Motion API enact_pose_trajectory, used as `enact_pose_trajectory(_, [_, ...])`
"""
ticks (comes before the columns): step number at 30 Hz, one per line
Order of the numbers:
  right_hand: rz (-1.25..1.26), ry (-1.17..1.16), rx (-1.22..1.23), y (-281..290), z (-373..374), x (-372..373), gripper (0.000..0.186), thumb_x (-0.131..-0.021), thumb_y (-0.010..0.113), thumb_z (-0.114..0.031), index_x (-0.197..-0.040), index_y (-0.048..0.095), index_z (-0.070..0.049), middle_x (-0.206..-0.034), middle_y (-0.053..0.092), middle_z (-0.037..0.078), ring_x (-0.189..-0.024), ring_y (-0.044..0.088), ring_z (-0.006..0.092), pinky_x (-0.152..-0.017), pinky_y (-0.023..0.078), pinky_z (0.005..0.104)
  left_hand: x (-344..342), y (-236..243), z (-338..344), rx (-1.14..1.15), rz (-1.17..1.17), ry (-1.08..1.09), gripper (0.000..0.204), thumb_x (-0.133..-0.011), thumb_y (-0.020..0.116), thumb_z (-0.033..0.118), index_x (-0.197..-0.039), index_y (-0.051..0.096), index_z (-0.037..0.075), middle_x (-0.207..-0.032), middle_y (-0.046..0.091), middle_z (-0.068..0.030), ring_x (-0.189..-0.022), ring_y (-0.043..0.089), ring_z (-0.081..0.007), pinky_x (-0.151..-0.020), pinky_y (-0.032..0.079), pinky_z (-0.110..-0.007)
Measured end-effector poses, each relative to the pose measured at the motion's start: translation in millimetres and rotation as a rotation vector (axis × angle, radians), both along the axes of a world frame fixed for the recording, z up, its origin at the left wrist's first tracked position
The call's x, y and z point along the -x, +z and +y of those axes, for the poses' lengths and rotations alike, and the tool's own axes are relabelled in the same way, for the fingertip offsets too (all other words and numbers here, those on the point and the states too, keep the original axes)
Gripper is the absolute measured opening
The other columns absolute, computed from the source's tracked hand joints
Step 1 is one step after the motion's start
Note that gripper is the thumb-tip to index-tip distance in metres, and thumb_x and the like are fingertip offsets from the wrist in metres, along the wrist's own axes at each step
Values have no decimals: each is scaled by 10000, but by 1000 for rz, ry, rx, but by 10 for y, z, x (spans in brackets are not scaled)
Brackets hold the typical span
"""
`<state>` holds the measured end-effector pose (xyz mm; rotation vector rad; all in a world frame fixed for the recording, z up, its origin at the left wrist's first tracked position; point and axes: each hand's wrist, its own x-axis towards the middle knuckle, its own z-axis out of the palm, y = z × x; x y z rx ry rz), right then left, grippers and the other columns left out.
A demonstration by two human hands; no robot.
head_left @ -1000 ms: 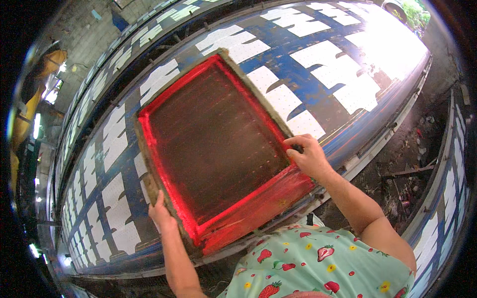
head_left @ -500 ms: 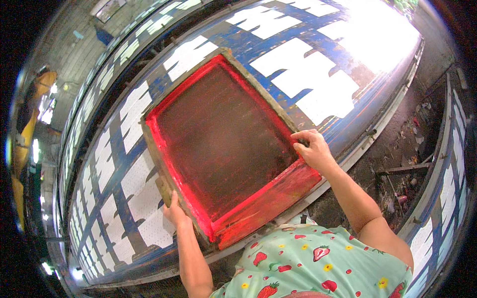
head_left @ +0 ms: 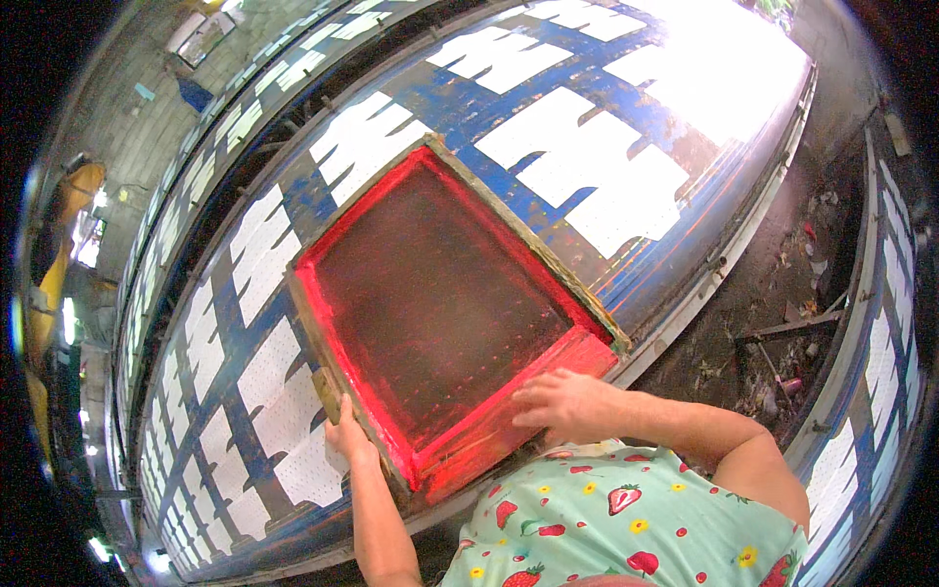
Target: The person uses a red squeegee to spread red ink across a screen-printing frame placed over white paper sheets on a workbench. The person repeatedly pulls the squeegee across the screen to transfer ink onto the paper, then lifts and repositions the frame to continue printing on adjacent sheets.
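A screen printing frame (head_left: 606,338) lies tilted over the long table in front of me, with a dark mesh (head_left: 440,293) and a bright red ink-stained border. My left hand (head_left: 350,432) grips the frame's left side near its close corner, thumb up along the edge by a small wooden piece (head_left: 326,393). Over the red band at the near side hovers my right hand (head_left: 562,403), its fingers stretched out and nothing seen in them. Whether its fingertips touch the band, I cannot tell. What lies beneath the frame is hidden.
White cut fabric pieces (head_left: 582,166) lie in rows on the blue-stained table (head_left: 626,284). Another table with similar pieces (head_left: 880,362) stands at the right, beyond a littered floor strip (head_left: 773,323). A further long table (head_left: 210,166) runs along the left.
My right hand has left the frame's right edge and come back toward me over the near red band. The left hand keeps its hold on the frame's side.
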<state>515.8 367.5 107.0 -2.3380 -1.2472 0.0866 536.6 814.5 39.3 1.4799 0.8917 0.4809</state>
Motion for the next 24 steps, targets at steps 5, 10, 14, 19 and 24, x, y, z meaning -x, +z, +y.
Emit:
enact_pose_trajectory(5, [-144,50,186,-74,233,31,471,-940,720,-235,-1405,690,-165,-1380,670,109,-1293,644,296,-1068,528,456,23,-94,65,-29,-41,11,443,-1003,821,210,-1329,693,-62,-1248,754,-170,-1056,751,-283,-919,595,-420])
enact_pose_trajectory(10, [-174,0,245,5,672,32,350,-965,679,-218,-1304,728,-144,-1220,738,83,-1156,721,284,-973,570,435,54,-186,111,-173,-26,-14,540,-1078,712,327,-1409,647,-95,-1395,700,-226,-1228,692,-365,-1046,537,-473])
enact_pose_trajectory(14, [12,-49,517,234,976,-79,407,-893,727,-159,-1299,754,-165,-1184,778,92,-1127,757,323,-910,607,469,84,-232,123,-379,69,50,586,-1133,569,379,-1465,613,-102,-1485,654,-273,-1380,617,-433,-1174,457,-513])
enact_pose_trajectory(19, [86,-57,506,257,888,0,481,-847,745,-119,-1320,763,-203,-1220,770,99,-1164,743,342,-943,596,499,51,-375,203,-437,-78,-37,532,-1130,486,235,-1528,552,-112,-1584,571,-317,-1483,538,-455,-1270,390,-486])
enact_pose_trajectory(24, [-28,-184,363,115,901,400,515,-810,759,-114,-1314,779,-219,-1210,771,78,-1137,740,338,-935,593,501,-9,-527,252,-570,-111,-22,467,-1104,477,149,-1505,591,-60,-1531,604,-294,-1452,544,-450,-1261,391,-510])
